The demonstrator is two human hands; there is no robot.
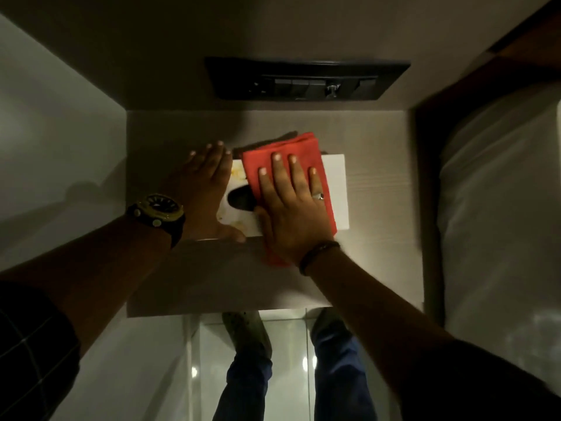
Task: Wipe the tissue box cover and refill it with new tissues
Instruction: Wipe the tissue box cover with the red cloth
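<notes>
At the centre of the frame a white tissue box cover [334, 189] lies flat on the pale desk [212, 278], its long axis running left to right and its dark oval slot facing up. The right hand [291, 208], fingers spread flat, presses a folded red cloth [291, 150] onto its top. The left hand [206, 183], open and relaxed, cups the cover's left end, wrist bearing a yellow watch [159, 208].

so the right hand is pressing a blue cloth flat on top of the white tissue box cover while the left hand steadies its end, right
Not quite: the cloth is red, not blue, as the head view shows. The rest holds: the right hand presses it flat on top of the white tissue box cover while the left hand steadies its end.
</notes>
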